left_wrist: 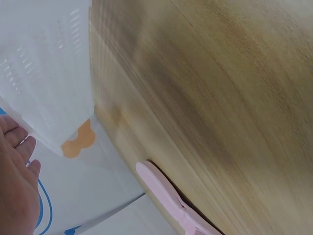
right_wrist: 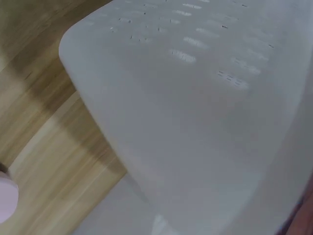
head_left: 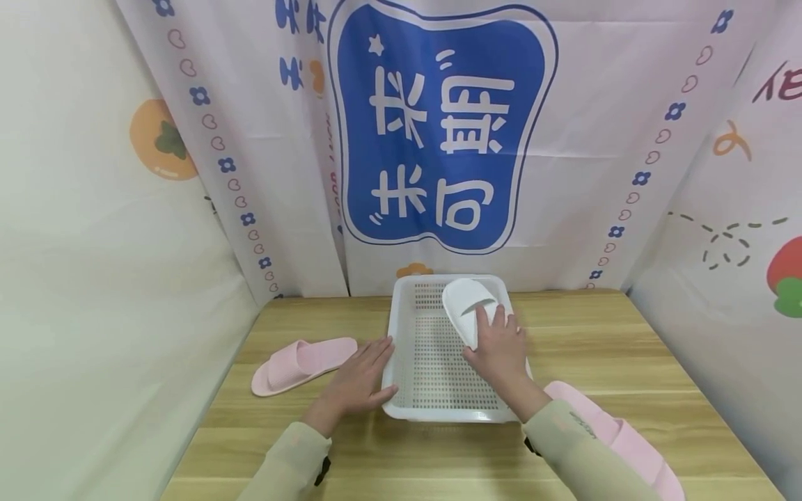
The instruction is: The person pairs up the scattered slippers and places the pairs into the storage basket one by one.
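A white slipper [head_left: 464, 299] lies tilted inside the white perforated plastic basket [head_left: 432, 415], toward its back right corner. My right hand [head_left: 501, 351] grips the slipper near its heel, thumb on the left side and fingers over the right, hiding that end. At the basket's left rim rests my left hand [head_left: 360, 379], fingers extended along the edge and thumb pointing to the front corner. In the left wrist view, the left hand [left_wrist: 19, 171] shows beside the basket wall [left_wrist: 44, 63]. The basket's outer wall [right_wrist: 161, 122] fills most of the right wrist view.
One pink slipper [head_left: 322, 355] lies on the wooden table [head_left: 464, 463] left of the basket. Another pink slipper [head_left: 645, 449] lies at the front right, partly under the right sleeve [head_left: 576, 445]. A printed cloth [head_left: 564, 209] hangs behind the table.
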Available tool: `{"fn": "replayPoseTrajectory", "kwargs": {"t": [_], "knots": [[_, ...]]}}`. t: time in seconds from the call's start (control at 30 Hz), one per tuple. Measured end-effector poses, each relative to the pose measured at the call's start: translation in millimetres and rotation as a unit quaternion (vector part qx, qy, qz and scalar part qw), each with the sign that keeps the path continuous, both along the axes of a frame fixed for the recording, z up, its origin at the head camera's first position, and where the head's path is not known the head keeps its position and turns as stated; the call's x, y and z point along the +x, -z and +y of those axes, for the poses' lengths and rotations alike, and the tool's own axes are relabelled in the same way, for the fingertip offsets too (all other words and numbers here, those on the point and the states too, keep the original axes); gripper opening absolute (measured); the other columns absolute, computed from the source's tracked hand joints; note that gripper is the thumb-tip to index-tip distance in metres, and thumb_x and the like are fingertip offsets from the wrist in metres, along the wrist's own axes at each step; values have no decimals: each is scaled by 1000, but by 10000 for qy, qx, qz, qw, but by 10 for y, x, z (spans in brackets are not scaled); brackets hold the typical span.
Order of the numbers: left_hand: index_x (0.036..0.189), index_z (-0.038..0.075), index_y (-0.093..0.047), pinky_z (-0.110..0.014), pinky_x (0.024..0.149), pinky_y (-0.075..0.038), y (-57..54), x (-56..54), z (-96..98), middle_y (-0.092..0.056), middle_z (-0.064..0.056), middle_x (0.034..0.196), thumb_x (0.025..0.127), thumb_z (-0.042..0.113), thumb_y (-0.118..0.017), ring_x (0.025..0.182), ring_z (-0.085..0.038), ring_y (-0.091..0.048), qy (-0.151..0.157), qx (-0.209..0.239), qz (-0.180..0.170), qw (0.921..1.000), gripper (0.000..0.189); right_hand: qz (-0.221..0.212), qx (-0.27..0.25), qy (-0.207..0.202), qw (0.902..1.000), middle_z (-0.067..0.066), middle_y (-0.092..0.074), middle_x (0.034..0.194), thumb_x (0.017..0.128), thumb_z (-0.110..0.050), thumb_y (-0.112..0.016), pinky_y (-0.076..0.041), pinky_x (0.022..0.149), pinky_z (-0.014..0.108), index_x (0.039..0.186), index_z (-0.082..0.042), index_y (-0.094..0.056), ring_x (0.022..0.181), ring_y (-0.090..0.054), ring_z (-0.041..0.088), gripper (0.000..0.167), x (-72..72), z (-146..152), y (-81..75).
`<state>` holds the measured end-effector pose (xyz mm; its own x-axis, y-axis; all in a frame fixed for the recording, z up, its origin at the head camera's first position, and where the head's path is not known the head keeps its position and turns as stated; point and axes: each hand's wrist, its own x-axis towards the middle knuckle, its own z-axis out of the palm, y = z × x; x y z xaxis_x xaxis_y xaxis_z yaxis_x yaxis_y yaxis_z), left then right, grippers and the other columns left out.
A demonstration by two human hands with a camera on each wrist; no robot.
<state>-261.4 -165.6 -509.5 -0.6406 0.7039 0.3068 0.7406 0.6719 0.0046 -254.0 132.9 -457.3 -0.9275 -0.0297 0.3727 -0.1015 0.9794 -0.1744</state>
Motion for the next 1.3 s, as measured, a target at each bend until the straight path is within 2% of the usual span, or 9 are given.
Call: {"fn": "replayPoseTrajectory", "kwargs": {"t": [0.13, 0.43, 0.8, 1.17, 1.3], "knots": [[145, -7, -36, -50, 112, -27, -2, 5, 1, -33, -21, 152, 93, 48, -49, 139, -35, -32, -10, 31, 4, 10000, 77, -192, -94, 205, 9996, 36, -43, 131, 69, -40, -77, -43, 84, 66, 137, -4, -45, 112, -46, 53, 83, -49, -39, 45], [143, -8, -38, -50, 111, -29, 12, 1, -5, -36, -22, 150, 93, 49, -47, 138, -35, -34, 55, 114, 142, 9998, 77, -326, -265, 423, 9982, 37, -45, 127, 69, -40, -80, -44, 79, 67, 133, -2, -46, 106, -48, 53, 82, -141, -107, 153], [145, -7, -36, -50, 112, -28, 22, -14, 6, -34, -21, 151, 93, 48, -48, 138, -35, -33, -18, 23, 48, 10000, 77, -878, 11, 717, 9936, 40, -39, 134, 75, -44, -78, -40, 88, 69, 141, -1, -40, 116, -43, 57, 87, -215, -182, 192], [143, -9, -38, -52, 109, -31, 17, -16, 1, -37, -23, 149, 92, 47, -49, 136, -37, -37, 56, 107, 152, 9998, 76, -1001, 379, 801, 9910, 41, -38, 134, 77, -48, -75, -41, 89, 68, 144, 0, -38, 116, -43, 58, 90, -255, -310, 238], [144, -8, -38, -51, 111, -29, 16, -16, 8, -36, -22, 150, 93, 48, -49, 137, -36, -35, 19, 93, 66, 9999, 76, -1055, 408, 888, 9896, 41, -38, 134, 76, -48, -76, -41, 89, 68, 143, 0, -37, 116, -43, 57, 91, -256, -320, 261]]}}
